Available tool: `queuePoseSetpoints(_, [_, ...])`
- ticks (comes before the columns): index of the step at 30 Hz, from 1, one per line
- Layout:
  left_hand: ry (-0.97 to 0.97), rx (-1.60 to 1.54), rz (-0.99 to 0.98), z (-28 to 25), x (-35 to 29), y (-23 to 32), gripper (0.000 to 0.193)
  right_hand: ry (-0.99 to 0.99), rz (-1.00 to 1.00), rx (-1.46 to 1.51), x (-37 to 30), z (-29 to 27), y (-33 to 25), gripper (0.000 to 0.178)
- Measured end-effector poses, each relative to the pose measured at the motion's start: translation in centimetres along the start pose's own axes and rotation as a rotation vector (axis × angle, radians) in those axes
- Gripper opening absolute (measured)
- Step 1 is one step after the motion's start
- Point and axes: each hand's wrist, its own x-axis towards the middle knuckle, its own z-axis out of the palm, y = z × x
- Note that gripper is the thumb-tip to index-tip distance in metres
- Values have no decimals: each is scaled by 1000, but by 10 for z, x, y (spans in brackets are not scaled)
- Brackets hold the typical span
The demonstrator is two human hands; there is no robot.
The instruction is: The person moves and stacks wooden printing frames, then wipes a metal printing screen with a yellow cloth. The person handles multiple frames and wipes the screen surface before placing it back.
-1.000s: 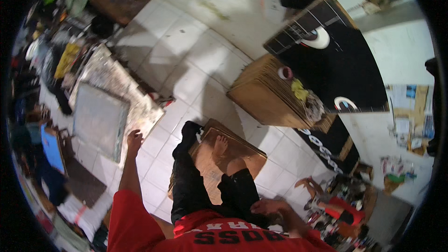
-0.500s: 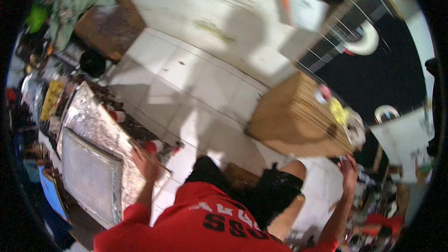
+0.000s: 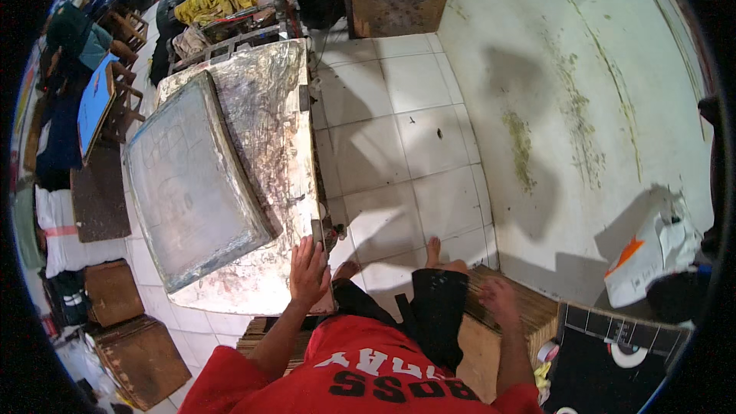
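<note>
My left hand rests palm down with fingers spread on the near right corner of a worn, paint-stained worktable. On that table lies a framed printing screen, with grey mesh and faint drawn lines; my left hand is apart from it. My right hand hangs in front of me, to the right, over a stack of brown cardboard sheets. Its fingers are loosely bent and somewhat blurred, and nothing shows in them. Whether it touches the cardboard I cannot tell.
White floor tiles run between the worktable and a stained white wall. A white plastic bag is at the right. Below it, a black surface bears a white tape roll. A brown cabinet stands at the back.
My view has swung left, bringing the worktable and screen nearer the middle. My left hand stays on the table's edge. My right hand has come in closer to my body.
</note>
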Motion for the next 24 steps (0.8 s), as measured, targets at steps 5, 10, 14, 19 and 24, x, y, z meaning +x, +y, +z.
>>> queuePoseSetpoints(5, [207, 1, -229, 12, 21, 36, 59, -549, 134, -319, 119, 84, -18, 35])
queuePoseSetpoints(10, [392, 107, -504, 50, 81, 108, 49, -585, 181, -294, 229, 64, -37, 32])
queuePoseSetpoints(14, [201, 4, -496, 82, 141, 131, 53, -341, 275, -245, 275, 14, -39, 30])
queuePoseSetpoints(19, [102, -29, -752, 127, 181, 98, 51, -380, 93, -798, 311, 27, -74, 24])
queuePoseSetpoints(24, [-32, -147, -1097, 206, 180, 18, 45, -250, -203, -910, 385, 107, -174, 18])
